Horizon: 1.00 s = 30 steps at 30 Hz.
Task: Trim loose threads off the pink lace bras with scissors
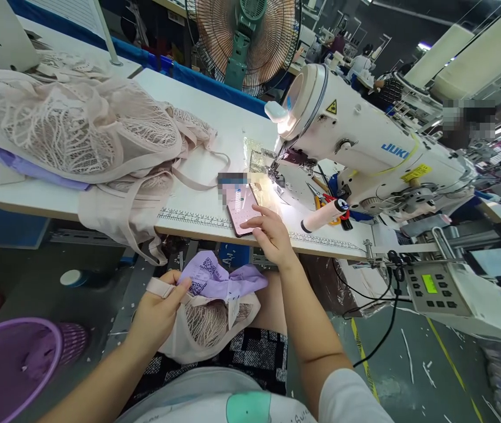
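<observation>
My left hand (158,312) grips a pale pink lace garment (208,329) in my lap, thumb over its strap, with a lilac paper tag with printed codes (215,277) on top. My right hand (270,234) reaches to the table's front edge, fingers spread and fingertips touching the lit screen of a phone (240,205) that lies flat on the white sewing table (215,147). The phone sits just left of the white sewing machine (365,141) and its lit needle area.
A heap of pink lace garments (78,129) covers the table's left side. Scissors and a white roll (327,214) lie under the machine arm. A control panel (435,288) hangs at right, a purple basket (12,364) stands at lower left, a fan (244,41) behind.
</observation>
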Available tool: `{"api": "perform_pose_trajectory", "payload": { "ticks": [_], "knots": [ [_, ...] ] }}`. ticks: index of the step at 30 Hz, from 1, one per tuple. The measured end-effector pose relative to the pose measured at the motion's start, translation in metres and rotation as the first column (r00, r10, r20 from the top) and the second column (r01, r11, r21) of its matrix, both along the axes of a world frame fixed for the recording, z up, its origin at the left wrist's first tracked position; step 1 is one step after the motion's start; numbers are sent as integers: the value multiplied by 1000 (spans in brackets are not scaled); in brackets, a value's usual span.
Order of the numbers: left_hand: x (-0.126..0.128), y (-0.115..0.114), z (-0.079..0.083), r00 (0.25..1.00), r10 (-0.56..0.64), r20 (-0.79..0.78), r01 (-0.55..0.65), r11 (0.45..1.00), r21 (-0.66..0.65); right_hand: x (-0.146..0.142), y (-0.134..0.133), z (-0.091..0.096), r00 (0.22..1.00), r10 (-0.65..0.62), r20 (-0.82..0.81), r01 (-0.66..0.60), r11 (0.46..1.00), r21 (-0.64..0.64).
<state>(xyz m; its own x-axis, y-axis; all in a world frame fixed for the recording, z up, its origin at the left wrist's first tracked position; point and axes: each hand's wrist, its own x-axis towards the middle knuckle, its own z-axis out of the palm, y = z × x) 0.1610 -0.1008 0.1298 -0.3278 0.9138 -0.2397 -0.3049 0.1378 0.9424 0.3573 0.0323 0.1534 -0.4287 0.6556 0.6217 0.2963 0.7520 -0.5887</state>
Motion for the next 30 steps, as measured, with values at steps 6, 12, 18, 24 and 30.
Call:
{"api": "perform_pose_trajectory", "payload": {
  "ticks": [6,12,18,24,30],
  "knots": [
    [-1,0,1,995,-26,92,26,1000,-4,2,3,-9,984,-43,-174,32,997,-66],
    [1,-3,-1,979,-15,205,13,1000,10,3,4,-15,979,-67,-192,61,997,-36],
    [3,-6,-5,981,-1,193,-6,999,38,3,1,-16,975,-88,-203,79,995,-52],
    [3,-7,-7,985,-12,173,5,999,39,2,2,-17,976,-88,-200,80,996,-47],
    [8,-3,-5,974,26,224,-28,1000,6,3,4,-18,977,-75,-198,72,997,-25]
  ]
}}
